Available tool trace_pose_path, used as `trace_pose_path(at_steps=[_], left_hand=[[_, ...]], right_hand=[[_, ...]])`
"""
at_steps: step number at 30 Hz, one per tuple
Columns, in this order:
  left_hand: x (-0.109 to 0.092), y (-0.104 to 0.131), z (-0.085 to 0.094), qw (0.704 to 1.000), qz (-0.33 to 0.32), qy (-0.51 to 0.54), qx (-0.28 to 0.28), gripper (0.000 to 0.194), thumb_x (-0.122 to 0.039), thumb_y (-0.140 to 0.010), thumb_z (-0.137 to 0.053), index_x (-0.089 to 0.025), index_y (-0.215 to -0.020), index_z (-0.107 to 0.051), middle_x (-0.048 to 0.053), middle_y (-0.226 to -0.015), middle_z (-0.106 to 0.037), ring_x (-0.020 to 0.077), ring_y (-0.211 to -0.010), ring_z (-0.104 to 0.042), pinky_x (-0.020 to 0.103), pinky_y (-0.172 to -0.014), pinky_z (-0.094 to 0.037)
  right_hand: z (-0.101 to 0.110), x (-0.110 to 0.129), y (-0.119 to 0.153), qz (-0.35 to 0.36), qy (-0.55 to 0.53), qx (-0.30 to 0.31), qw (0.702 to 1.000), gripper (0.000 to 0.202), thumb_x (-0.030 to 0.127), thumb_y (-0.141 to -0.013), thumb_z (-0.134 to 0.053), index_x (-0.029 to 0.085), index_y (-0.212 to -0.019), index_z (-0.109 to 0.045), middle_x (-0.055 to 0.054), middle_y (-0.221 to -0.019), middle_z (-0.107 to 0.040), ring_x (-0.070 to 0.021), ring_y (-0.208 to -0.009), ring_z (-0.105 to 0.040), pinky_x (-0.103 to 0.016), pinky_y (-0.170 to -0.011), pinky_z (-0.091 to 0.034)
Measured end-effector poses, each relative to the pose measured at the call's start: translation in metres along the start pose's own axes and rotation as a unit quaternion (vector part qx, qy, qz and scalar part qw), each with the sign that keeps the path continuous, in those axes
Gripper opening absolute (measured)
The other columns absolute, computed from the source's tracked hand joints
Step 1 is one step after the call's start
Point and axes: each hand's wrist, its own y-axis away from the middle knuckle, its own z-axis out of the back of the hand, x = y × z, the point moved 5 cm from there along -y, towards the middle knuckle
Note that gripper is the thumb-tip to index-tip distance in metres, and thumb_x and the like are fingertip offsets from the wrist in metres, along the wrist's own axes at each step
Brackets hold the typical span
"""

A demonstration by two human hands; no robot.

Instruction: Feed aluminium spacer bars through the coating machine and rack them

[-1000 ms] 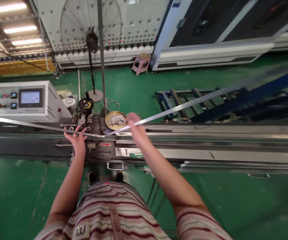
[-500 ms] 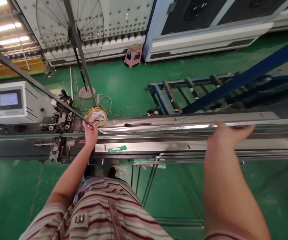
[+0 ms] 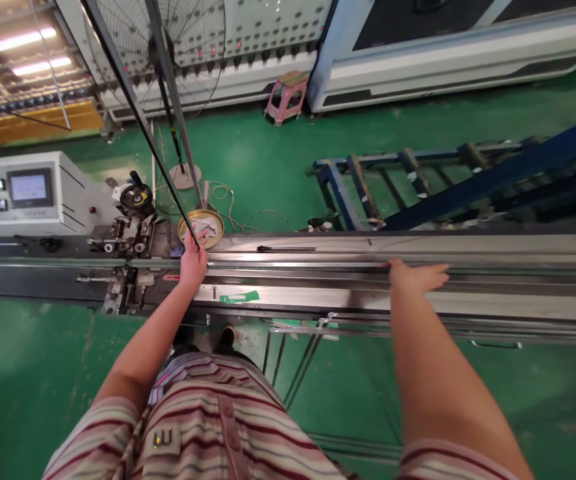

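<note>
A long, thin metal bar with a perforated face [image 3: 288, 265] lies along the channel of the workbench; at its left end it bends sharply, and a dark length of bar [image 3: 143, 127] rises from there to the upper left. My left hand [image 3: 195, 261] is closed around the bar beside this bend. Farther right, my right hand [image 3: 417, 277] rests over the bar and channel, fingers stretched out and thumb at the bar. Just left of my left hand, clamps and rollers of a bending machine [image 3: 127, 240] sit on the bench.
A round gold tin [image 3: 222, 233] with scraps stands behind my left hand. A thin black tool [image 3: 285, 249] and green tape [image 3: 239, 297] lie on the bench. Behind are a control box [image 3: 31, 190], a fan, a pink stool [image 3: 287, 99] and a blue frame [image 3: 341, 197].
The raised length of bar has swung from a low leftward slant to a steeper one. My right hand has moved left, its fingers now stretched out; the bar lies lower in the channel there.
</note>
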Motion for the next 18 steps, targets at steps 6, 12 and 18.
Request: trace_pose_path(at_steps=[6,12,18], left_hand=[[0.01,-0.012,0.087,0.991,-0.011,-0.134,-0.016,0.071,-0.014,-0.088,-0.053,-0.022,-0.153,-0.026,0.012,-0.119,-0.067,0.0211,-0.107,-0.067,0.036,-0.097,-0.052],[0.019,-0.027,0.2,0.97,-0.015,-0.232,-0.065,0.071,-0.014,-0.089,-0.05,-0.018,-0.154,-0.022,0.011,-0.107,-0.07,0.0191,-0.091,-0.068,0.031,-0.087,-0.053],[0.032,-0.045,0.314,0.964,-0.02,-0.248,-0.094,0.071,-0.015,-0.089,-0.05,-0.017,-0.154,-0.022,0.012,-0.104,-0.071,0.0204,-0.088,-0.069,0.032,-0.089,-0.053]], right_hand=[[-0.025,0.039,0.078,0.004,-0.036,0.006,0.999,0.026,0.036,-0.072,-0.07,0.016,-0.089,-0.067,-0.036,-0.136,-0.042,-0.0432,-0.132,-0.027,-0.07,-0.103,-0.012],[-0.054,0.099,0.158,0.166,0.091,0.044,0.981,0.041,0.044,-0.086,-0.053,0.009,-0.094,-0.073,-0.034,-0.122,-0.056,-0.0434,-0.137,-0.028,-0.067,-0.103,-0.021],[-0.083,0.183,0.257,0.185,0.203,0.062,0.96,0.063,0.048,-0.093,-0.039,-0.004,-0.114,-0.067,-0.034,-0.117,-0.061,-0.0423,-0.134,-0.038,-0.062,-0.107,-0.026]])
